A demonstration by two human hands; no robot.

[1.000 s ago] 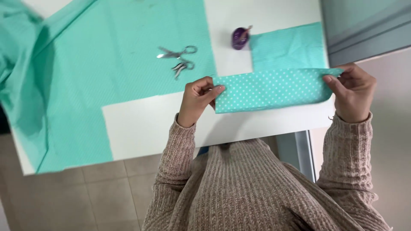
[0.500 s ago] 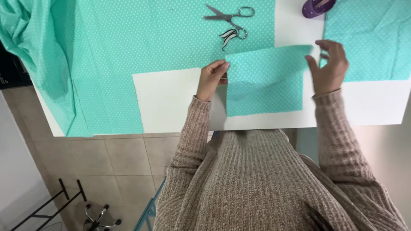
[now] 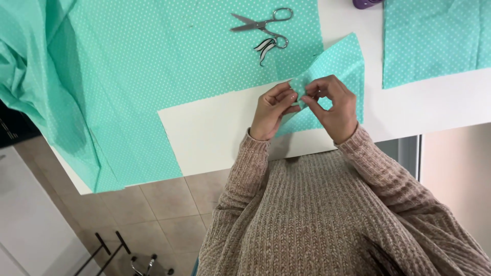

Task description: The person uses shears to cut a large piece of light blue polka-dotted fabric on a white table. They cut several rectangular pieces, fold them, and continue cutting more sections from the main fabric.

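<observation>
1. The left hand (image 3: 273,110) and right hand (image 3: 330,105) meet over the near edge of the white table (image 3: 215,133), fingertips pinched shut on the same corner of a small cut piece of mint-green cotton fabric with white dots (image 3: 340,64).
2. That piece lies on the table, just beyond the hands, its far corner pointing away; the pinched corner is lifted slightly.
3. A large sheet of the same dotted mint fabric (image 3: 153,66) covers the table's left part and hangs over the edge.
4. Steel scissors with a striped ribbon on the handle (image 3: 261,25) lie on this sheet, well apart from the hands.
5. Another mint dotted panel (image 3: 434,41) lies flat at the far right.
6. A purple round object (image 3: 365,3) shows at the top edge, mostly cut off.
7. Both arms wear beige ribbed knit sleeves (image 3: 378,168).
</observation>
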